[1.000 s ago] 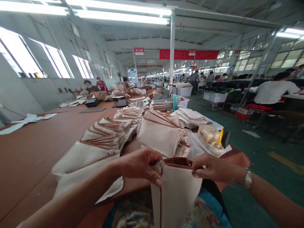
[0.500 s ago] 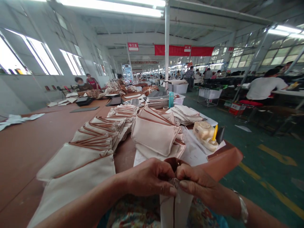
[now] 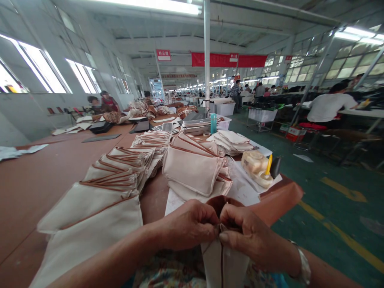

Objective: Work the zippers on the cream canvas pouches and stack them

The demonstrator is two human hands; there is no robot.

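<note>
One cream, brown-lined pouch (image 3: pixel 234 266) is being held over our floral-clad lap (image 3: pixel 171 276), before the counter (image 3: pixel 60 168); we are pinching its top edge, left hand (image 3: pixel 192 224) beside right hand (image 3: pixel 252 236), each pressing thumb against fingers. Ahead, stacks of brown-edged cream pieces (image 3: pixel 192 168) are lying near a teal bottle (image 3: pixel 213 124).

The held pouch (image 3: pixel 232 265) looks like matt cloth, the bracelet (image 3: pixel 304 267) glossy metal.
</note>
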